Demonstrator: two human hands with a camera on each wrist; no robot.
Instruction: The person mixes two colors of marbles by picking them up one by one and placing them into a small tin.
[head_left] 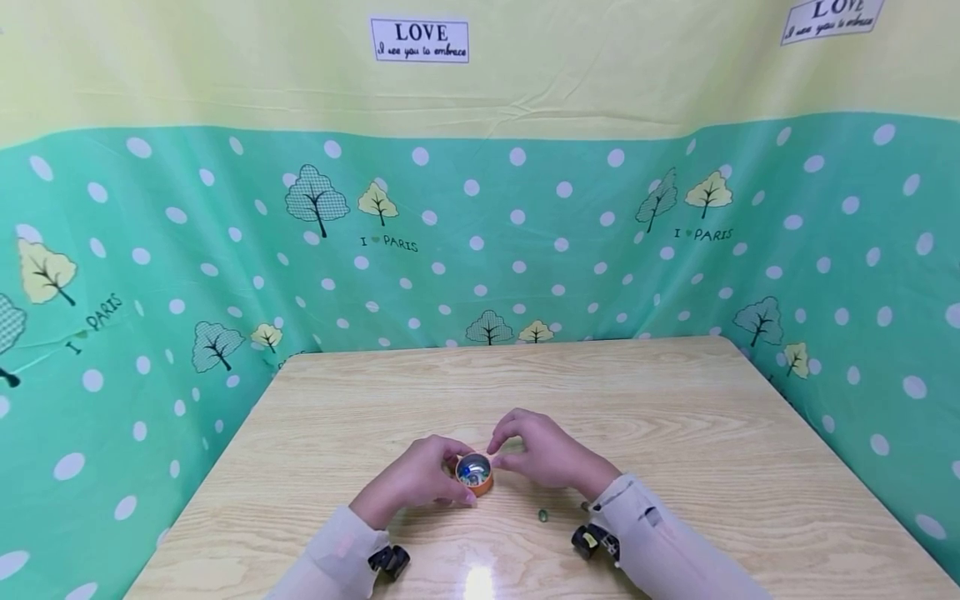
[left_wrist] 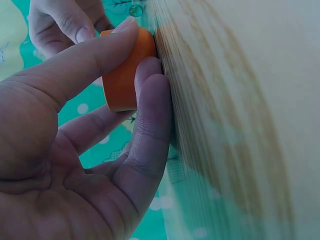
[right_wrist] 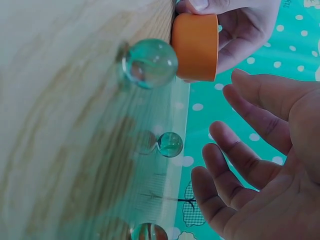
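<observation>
A small round orange cup point(head_left: 485, 487) with a silvery inside stands on the table; blue and clear glassy pieces, probably marbles, lie in it. My left hand point(head_left: 423, 475) grips its side between thumb and curled fingers, as the left wrist view also shows with the orange wall point(left_wrist: 120, 80). My right hand point(head_left: 546, 450) hovers at the cup's right rim, fingers apart and slightly bent, holding nothing. In the right wrist view a greenish clear marble point(right_wrist: 150, 63) lies nearest the camera, with another marble point(right_wrist: 170, 144) and a streaked marble point(right_wrist: 149, 233) beyond.
The wood-grain table point(head_left: 675, 417) carries a green marble point(head_left: 543, 516) near my right forearm. A polka-dot curtain point(head_left: 517, 217) hangs behind and at both sides. Black wrist cameras point(head_left: 390, 562) sit by both cuffs, close above the tabletop.
</observation>
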